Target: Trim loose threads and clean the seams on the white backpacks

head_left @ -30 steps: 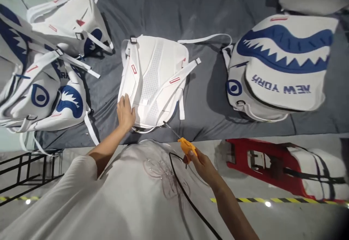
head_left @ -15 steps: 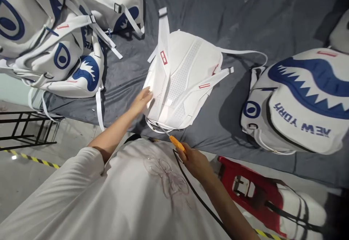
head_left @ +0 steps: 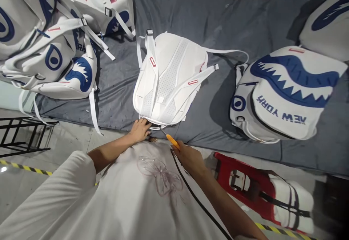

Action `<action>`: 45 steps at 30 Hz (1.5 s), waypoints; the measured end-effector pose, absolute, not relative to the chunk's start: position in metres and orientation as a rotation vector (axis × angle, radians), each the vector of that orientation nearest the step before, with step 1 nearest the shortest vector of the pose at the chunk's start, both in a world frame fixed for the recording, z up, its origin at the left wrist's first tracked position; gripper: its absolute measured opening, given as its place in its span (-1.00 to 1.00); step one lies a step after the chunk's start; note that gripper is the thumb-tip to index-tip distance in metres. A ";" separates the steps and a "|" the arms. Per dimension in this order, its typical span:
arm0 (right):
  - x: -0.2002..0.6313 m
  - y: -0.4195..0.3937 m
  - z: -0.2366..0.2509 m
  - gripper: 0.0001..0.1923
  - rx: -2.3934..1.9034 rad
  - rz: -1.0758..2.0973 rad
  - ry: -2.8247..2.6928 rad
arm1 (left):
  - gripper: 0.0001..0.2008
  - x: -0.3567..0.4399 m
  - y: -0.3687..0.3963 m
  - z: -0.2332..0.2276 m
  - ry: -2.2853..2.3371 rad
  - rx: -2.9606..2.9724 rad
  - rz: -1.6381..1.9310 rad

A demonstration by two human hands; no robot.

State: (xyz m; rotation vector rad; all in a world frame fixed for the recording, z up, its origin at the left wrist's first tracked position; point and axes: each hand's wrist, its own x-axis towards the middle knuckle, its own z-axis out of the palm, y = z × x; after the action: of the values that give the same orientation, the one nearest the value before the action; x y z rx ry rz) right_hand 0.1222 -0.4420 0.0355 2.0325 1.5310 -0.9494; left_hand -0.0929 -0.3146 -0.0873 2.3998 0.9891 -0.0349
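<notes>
A white backpack [head_left: 169, 76] lies with its strap side up on the grey cloth, its near end at the edge close to my body. My left hand [head_left: 139, 130] is closed on the near left edge of the bag, fingertips partly hidden at the rim. In my right hand [head_left: 189, 158] is a soldering iron [head_left: 172, 141] with an orange handle and a black cord. Its thin metal tip points at the bag's near edge; whether it touches cannot be made out.
White and blue backpacks [head_left: 64, 64] are heaped at the left. Another backpack [head_left: 289, 91] with "NEW YORK" lettering stands at the right. A red stool [head_left: 245, 185] is on the floor below the table edge, and a black metal rack [head_left: 24, 134] stands at lower left.
My left hand has moved from the bag's left side down to its near edge and closed there. The left strap has shifted outward. The iron stays at the near edge.
</notes>
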 end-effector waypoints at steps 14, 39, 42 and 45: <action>0.134 -0.454 0.011 -0.59 2.291 -1.205 1.386 | -0.32 -0.043 -0.286 -0.052 0.998 2.620 0.025; 0.174 -0.465 0.014 -0.41 2.557 -2.264 1.313 | -0.51 -0.103 -0.341 -0.024 1.046 2.011 0.399; 0.167 -0.476 0.001 -0.38 2.591 -2.306 1.154 | -0.33 -0.105 -0.313 -0.023 0.997 2.162 0.384; 0.160 -0.492 0.009 -0.38 2.655 -2.282 1.096 | -0.56 -0.083 -0.277 -0.018 0.892 2.213 0.363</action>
State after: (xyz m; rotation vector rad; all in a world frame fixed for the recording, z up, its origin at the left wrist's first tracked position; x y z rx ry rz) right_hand 0.1599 -0.4924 0.0093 2.6555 1.0962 -2.2818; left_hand -0.0835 -0.2773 -0.0185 2.2130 0.8920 0.3627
